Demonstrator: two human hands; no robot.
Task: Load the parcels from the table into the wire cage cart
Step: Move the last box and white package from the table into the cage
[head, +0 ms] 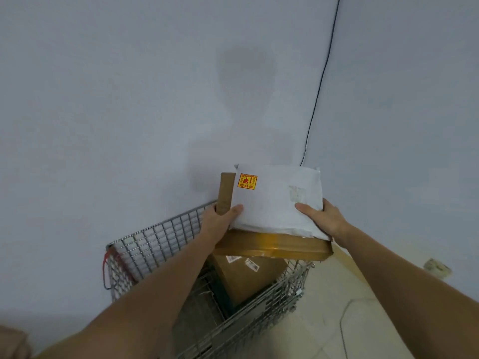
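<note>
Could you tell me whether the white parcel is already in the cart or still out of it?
Out. Both hands, left and right, hold the white parcel on a brown box above the wire cart.

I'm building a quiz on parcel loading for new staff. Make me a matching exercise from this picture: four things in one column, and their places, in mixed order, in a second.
Things:
1. white parcel
2. taped cardboard box
3. brown box with labels
4. black cable

Places:
A. running down the wall corner
B. inside the wire cart, low down
C. on top of the stack held by both hands
D. under the white parcel, above the cart

The left hand and right hand hold the stack from either side.

Pairs: 1-C, 2-D, 3-B, 4-A
</note>
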